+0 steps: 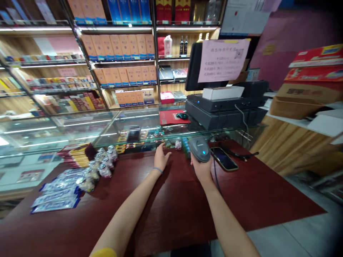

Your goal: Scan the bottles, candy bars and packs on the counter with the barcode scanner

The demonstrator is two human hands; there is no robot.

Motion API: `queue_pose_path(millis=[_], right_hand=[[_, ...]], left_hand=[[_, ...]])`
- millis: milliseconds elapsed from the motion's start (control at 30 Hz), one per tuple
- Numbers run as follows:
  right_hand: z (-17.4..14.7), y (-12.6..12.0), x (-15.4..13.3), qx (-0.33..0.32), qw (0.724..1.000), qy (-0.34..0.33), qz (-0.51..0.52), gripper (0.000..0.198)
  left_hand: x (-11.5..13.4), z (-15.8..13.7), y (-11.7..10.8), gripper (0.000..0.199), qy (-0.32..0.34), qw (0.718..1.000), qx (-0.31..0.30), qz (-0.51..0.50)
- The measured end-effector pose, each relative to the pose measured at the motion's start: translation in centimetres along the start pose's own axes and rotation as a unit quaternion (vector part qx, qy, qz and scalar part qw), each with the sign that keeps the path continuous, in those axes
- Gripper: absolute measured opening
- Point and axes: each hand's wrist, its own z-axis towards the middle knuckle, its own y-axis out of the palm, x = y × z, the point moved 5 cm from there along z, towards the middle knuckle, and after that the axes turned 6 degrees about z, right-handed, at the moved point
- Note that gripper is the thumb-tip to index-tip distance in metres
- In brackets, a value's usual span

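My right hand is wrapped round the handle of a dark grey barcode scanner with a lit blue spot on top. My left hand rests near the far edge of the dark red table, fingers apart, with nothing visible in it. Between the two hands, close to the glass, stands a small jar with a pale lid. Several green-and-blue items are lined up next to it, partly hidden by the scanner. A phone lies flat to the right of my right hand.
On the left lie blue-and-white packets, several small jars and a row of red-and-yellow packs. Beyond the table runs a glass counter. A monitor stands at back right, with cables below.
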Motion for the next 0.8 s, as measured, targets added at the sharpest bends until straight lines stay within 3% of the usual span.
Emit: queue_pose_path(millis=[67, 233, 467, 600, 800], right_hand=[[-0.3, 0.3, -0.3, 0.013, 0.999, 0.025, 0.017, 0.035], [-1.5, 2.1, -0.7, -0.035, 0.998, 0.051, -0.005, 0.047], [-3.8, 6.2, -3.1, -0.139, 0.989, -0.011, -0.041, 0.048], [-5.7, 7.7, -5.4, -0.198, 0.976, -0.051, -0.080, 0.042], [-7.9, 9.5, -7.1, -0.239, 0.956, -0.114, -0.125, 0.041]], left_hand=[[-0.4, -1.1, -3.6, 0.057, -0.002, 1.000, 0.019, 0.008], [-1.2, -4.1, -12.8, 0.047, 0.007, 0.996, 0.075, 0.043], [-2.3, -8.0, -24.1, 0.035, 0.031, 0.975, 0.190, 0.108], [-3.1, -9.9, -27.9, 0.033, 0.030, 0.953, 0.262, 0.147], [-4.4, -10.7, -29.2, 0.045, 0.005, 0.946, 0.272, 0.174]])
